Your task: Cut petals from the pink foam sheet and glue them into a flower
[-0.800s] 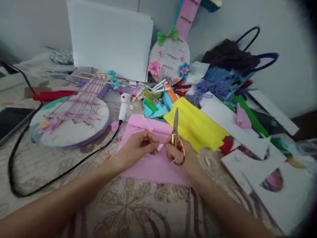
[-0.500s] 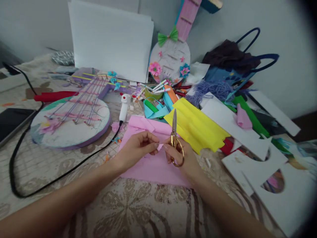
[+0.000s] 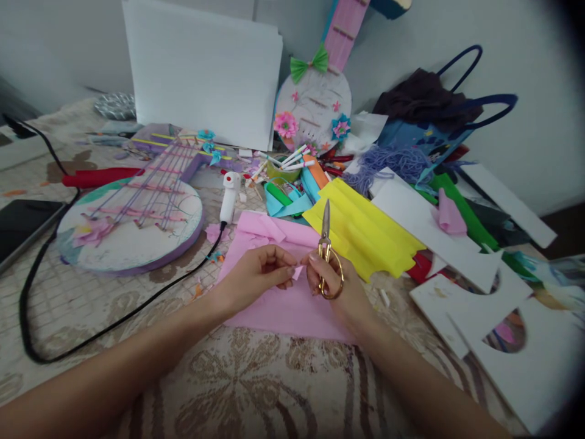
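Note:
My left hand (image 3: 262, 269) pinches a small piece of pink crepe paper (image 3: 298, 272) between thumb and fingertips. Close by on the right, my right hand (image 3: 336, 277) has gold-handled scissors (image 3: 325, 247) hooked in it, their blades pointing up and away from me. The right thumb and forefinger are close to the small pink piece; whether they grip it too I cannot tell. Beneath both hands lies a larger sheet of pink crepe paper (image 3: 283, 314), its far end rolled up. Yellow crepe paper (image 3: 365, 228) lies just beyond the scissors.
A white glue gun (image 3: 229, 198) stands left of the pink sheet, its black cord looping across the tablecloth. Further left is a decorated paper guitar (image 3: 137, 225) with strings. White card offcuts (image 3: 457, 311), purple yarn (image 3: 388, 167) and a blue bag (image 3: 411, 143) crowd the right.
My right hand has shifted slightly right and up with the scissors, and its fingertips have moved a little off the small pink piece. The left hand stays almost in place.

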Demonstrator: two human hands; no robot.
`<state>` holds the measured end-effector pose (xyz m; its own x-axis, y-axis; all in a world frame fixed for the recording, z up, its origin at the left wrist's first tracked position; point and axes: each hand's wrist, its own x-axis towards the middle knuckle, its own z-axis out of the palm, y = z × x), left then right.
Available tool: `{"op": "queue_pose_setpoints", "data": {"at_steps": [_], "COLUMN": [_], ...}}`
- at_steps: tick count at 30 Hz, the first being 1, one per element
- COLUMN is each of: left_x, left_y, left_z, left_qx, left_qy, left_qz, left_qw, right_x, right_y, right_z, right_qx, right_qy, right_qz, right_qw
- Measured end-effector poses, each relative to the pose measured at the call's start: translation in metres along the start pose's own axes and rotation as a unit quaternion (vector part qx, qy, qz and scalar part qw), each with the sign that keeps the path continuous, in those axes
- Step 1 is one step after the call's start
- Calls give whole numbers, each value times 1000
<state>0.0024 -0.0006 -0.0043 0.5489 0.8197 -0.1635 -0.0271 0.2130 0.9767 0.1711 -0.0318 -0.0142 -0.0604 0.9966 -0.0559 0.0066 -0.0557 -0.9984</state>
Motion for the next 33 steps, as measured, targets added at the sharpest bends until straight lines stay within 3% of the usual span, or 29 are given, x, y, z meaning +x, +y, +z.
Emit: {"op": "queue_pose_setpoints", "data": {"at_steps": [6,11,16,21,27,31,33], "left_x": [0,0,-1,-1,-1,0,-1], "left_y": [1,-5,-5,-3,-7,-7,-6], "left_z": [0,1,1,1,0,1,2], "left_qx": [14,10,8,16,8,-2,-1], "left_qy": [7,-13,4,29,7,19,28], "left_qz": [9,-2,12,14,-7,-15,-16], "left_qw": [1000,1000,1000,999,1000,1000,999], "right_x": [0,2,2,1,2,9,15], "right_y": [0,2,0,-2,-2,-8,-9], "right_z": [-1,-2,-1,0,-1,-13,-21], "right_qx": [-34,-39,-15,-51,-84,-213,-368], "right_qy": [-56,-33,-9,-50,-54,-32,17], "right_qz": [17,5,3,22,22,12,-38], "right_qw": [998,999,1000,997,995,977,929]}}
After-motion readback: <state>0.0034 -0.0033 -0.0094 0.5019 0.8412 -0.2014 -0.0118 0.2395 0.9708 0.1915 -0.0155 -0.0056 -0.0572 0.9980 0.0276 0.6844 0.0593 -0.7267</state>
